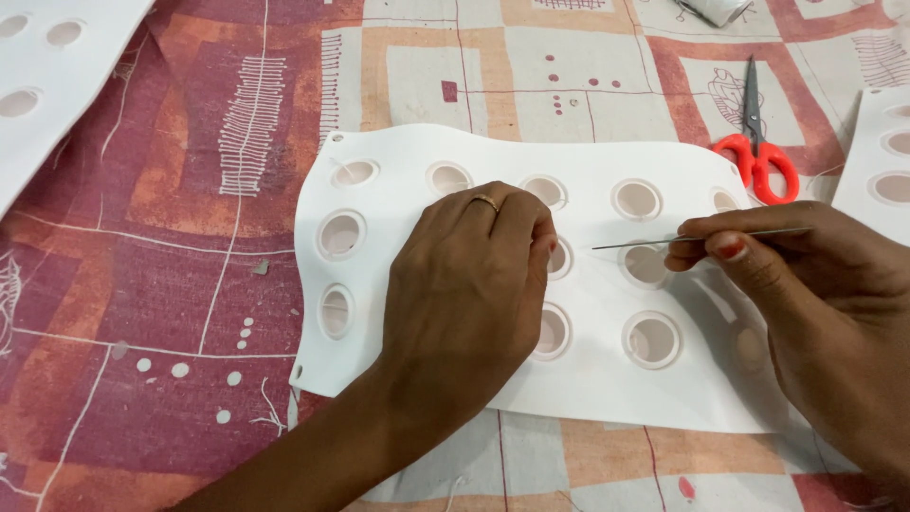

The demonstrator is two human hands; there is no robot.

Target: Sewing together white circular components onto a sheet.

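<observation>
A white foam sheet (398, 270) with several round holes lies on the patterned cloth. My left hand (464, 284) rests palm-down on the sheet's middle, fingers bent and pressing near one hole, a ring on one finger. My right hand (806, 294) pinches a long thin metal needle (654, 241) between thumb and fingers. The needle lies almost level above the sheet, its tip pointing left toward my left fingertips. Whether thread is on the needle cannot be made out.
Red-handled scissors (755, 152) lie on the cloth behind the sheet at right. More white holed sheets sit at the top left (57, 66) and right edge (886, 156). A grey spool-like object (716, 9) is at the top. The red, orange and cream cloth (171, 284) covers the surface.
</observation>
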